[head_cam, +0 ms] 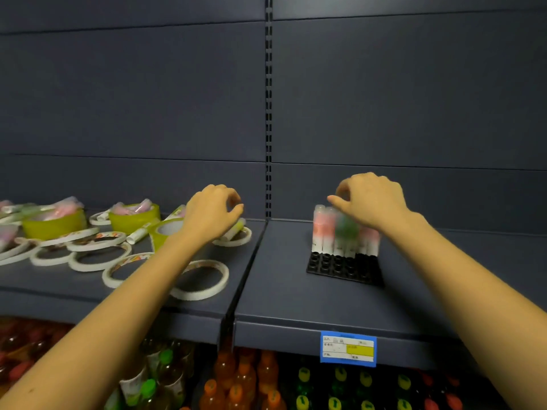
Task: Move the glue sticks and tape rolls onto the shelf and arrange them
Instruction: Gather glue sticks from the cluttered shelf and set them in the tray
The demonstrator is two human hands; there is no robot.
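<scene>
- The right hand (pixel 371 202) curls over the tops of the upright glue sticks (pixel 321 232). Its fingertips are hidden behind the knuckles and the sticks beneath are blurred, so I cannot tell whether it grips one.
- The left hand (pixel 211 216) hovers with its fingers loosely curled above the left shelf board. Whether it holds anything is unclear.
- The bottles (pixel 236 380) on the lower level are dim and cut off by the bottom edge.
- The print on the price label (pixel 347 349) is unreadable.
- The black tray (pixel 340 269) sits on the right board of the shelf (pixel 296 306). The sticks stand in its rear sockets, and the front sockets show as open holes.
- Two yellow-green tape rolls (pixel 53 227) have pink loose sticks (pixel 65 206) lying in their cores.
- The white tape rolls (pixel 195 295) lie flat around them, overlapping.
</scene>
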